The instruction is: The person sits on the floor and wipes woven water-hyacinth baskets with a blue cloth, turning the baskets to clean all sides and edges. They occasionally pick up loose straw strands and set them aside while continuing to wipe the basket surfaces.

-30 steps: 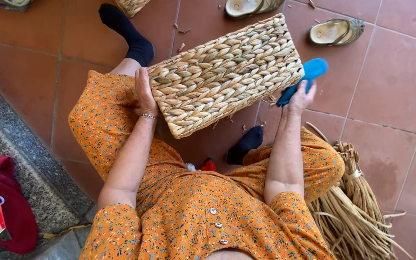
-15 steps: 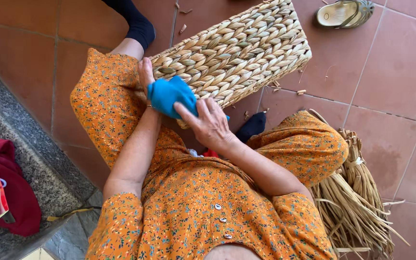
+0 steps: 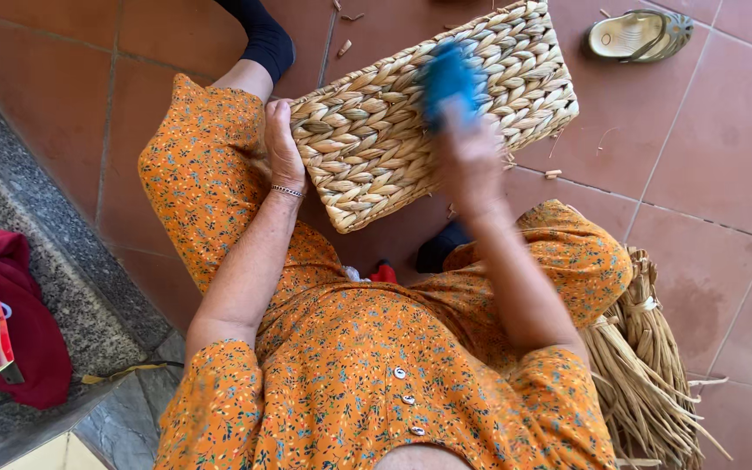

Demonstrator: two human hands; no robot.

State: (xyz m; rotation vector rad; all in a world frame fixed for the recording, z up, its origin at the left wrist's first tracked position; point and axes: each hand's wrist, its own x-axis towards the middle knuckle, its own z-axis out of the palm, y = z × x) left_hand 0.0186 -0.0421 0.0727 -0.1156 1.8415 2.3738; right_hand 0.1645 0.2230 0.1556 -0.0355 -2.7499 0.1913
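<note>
While I sit on the tiled floor (image 3: pixel 724 165) in my orange dress (image 3: pixel 359 348), a red cloth (image 3: pixel 23 322) lies far to my left by the stone step (image 3: pixel 45 226). My left hand (image 3: pixel 282 148) grips the near left edge of the woven basket (image 3: pixel 376 139), thumb and fingers wrapped on its rim, steadying it across my knees (it sits tilted, bottom up toward me). Further right, my right hand (image 3: pixel 472 152) is blurred over the basket, closed on a blue cloth (image 3: pixel 447 77) pressed to the weave. Beyond the basket's right end a sandal (image 3: pixel 641 35) rests on the tiles, and a bundle of dry reeds (image 3: pixel 646 365) lies beside my right hip.
</note>
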